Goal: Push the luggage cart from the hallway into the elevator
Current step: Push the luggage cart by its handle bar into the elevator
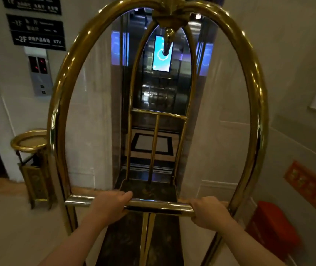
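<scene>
A brass luggage cart (61,104) with tall arched hoops fills the view, its dark deck pointing straight at the open elevator (161,93). My left hand (109,205) grips the cart's horizontal handle bar (157,205) left of centre. My right hand (208,211) holds the same bar at its right end. The cart's far end stands at the elevator threshold (149,167). Inside the car a lit blue screen (161,53) hangs on the mirrored back wall, and a patterned floor shows through the cart's frame.
A call-button panel (39,73) and floor signs (38,33) hang on the left wall. A brass ashtray bin (31,160) stands against that wall, close to the cart's left hoop. A red box (270,227) sits low on the right by the wall.
</scene>
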`<state>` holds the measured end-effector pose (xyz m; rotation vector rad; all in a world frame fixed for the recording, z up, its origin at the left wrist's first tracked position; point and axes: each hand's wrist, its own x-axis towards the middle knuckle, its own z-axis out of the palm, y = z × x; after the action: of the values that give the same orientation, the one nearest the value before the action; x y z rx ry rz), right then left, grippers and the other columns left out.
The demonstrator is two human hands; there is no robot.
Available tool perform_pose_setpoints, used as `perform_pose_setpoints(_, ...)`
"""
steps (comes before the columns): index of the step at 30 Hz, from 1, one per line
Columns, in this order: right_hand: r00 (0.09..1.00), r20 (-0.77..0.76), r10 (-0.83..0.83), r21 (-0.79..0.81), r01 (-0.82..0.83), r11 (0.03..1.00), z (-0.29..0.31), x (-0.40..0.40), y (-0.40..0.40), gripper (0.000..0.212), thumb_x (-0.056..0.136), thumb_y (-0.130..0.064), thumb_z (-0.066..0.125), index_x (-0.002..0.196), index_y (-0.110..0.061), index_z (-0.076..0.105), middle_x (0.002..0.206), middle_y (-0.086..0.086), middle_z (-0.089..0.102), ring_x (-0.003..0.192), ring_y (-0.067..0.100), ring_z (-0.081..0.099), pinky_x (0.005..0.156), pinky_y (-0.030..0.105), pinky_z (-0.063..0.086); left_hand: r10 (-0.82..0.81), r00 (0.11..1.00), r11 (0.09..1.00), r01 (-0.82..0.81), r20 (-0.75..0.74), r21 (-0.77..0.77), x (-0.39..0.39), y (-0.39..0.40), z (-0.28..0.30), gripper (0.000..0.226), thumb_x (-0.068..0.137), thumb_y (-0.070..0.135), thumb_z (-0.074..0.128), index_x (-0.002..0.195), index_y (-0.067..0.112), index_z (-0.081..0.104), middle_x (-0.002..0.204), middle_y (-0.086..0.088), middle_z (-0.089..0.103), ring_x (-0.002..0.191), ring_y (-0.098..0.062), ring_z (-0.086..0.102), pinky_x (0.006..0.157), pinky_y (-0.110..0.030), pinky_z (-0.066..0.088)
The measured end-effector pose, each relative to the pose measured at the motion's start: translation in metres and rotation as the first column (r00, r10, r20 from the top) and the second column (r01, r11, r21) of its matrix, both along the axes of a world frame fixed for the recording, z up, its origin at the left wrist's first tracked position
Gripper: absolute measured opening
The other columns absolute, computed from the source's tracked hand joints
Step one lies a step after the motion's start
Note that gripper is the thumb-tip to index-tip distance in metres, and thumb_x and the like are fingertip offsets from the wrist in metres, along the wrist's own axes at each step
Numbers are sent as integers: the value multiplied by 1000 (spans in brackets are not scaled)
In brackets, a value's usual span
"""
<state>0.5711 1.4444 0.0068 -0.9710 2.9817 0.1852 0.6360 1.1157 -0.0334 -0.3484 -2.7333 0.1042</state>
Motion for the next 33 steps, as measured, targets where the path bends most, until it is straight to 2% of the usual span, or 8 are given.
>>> perform_pose_setpoints(4,1000,20,-10,28,10,1000,6,-54,-15,22,86,-34,55,106,-24,57,90,-2,65,78,19,62,69,32,50,-21,999,997,18,35,72,-54,-6,5,43,55,41,87,81,33,53,59,12,58,45,-7,53,38,-21,40)
perform_pose_setpoints(8,1000,21,-7,31,6,1000,9,-116,-27,25,88,-36,54,109,-23,56,98,1,67,86,20,63,74,33,48,22,999,994,-27,45,106,-115,-11,11,38,53,38,87,74,33,56,56,10,56,47,-3,45,45,-14,19)
perform_pose_setpoints(12,1000,27,-2,46,1,999,9,-179,-37,26,89,-36,54,110,-22,55,96,2,68,82,20,63,72,33,51,57,998,990,-59,20,127,-179,-20,5,24,69,35,78,83,31,58,65,12,56,55,-6,44,52,-23,29)
perform_pose_setpoints(14,1000,9,20,47,-20,999,11,-211,-42,24,89,-35,55,108,-21,55,94,2,67,77,19,63,67,31,49,68,997,988,-71,29,136,-209,-24,6,28,65,34,81,78,32,58,61,16,48,51,-4,38,49,-21,27)
perform_pose_setpoints(18,999,-3,47,12,-47,999,8,-280,-51,24,89,-37,57,106,-21,56,92,1,67,71,15,59,66,32,53,70,996,994,-75,64,84,-270,-33,6,40,49,37,89,72,33,56,54,13,56,42,-6,49,43,-19,26)
perform_pose_setpoints(23,999,37,19,-3,-19,1000,6,-362,-73,23,86,-33,59,107,-25,52,94,-2,65,79,16,60,70,31,48,103,991,994,-106,87,36,-346,-53,13,37,53,42,85,70,36,52,53,16,54,41,-3,49,40,-17,22)
perform_pose_setpoints(27,999,49,14,-21,-13,1000,4,-422,-91,23,87,-31,59,108,-26,50,91,-4,60,75,15,53,68,31,43,139,987,989,-142,87,33,-405,-69,14,22,70,44,71,80,36,53,67,15,60,56,-6,57,46,-23,36)
perform_pose_setpoints(33,999,47,25,13,-26,1000,6,-510,-115,24,89,-29,56,112,-22,50,96,0,64,75,18,56,64,31,43,147,983,987,-153,109,43,-490,-90,15,15,80,47,61,88,36,54,77,14,62,63,-6,57,53,-24,35)
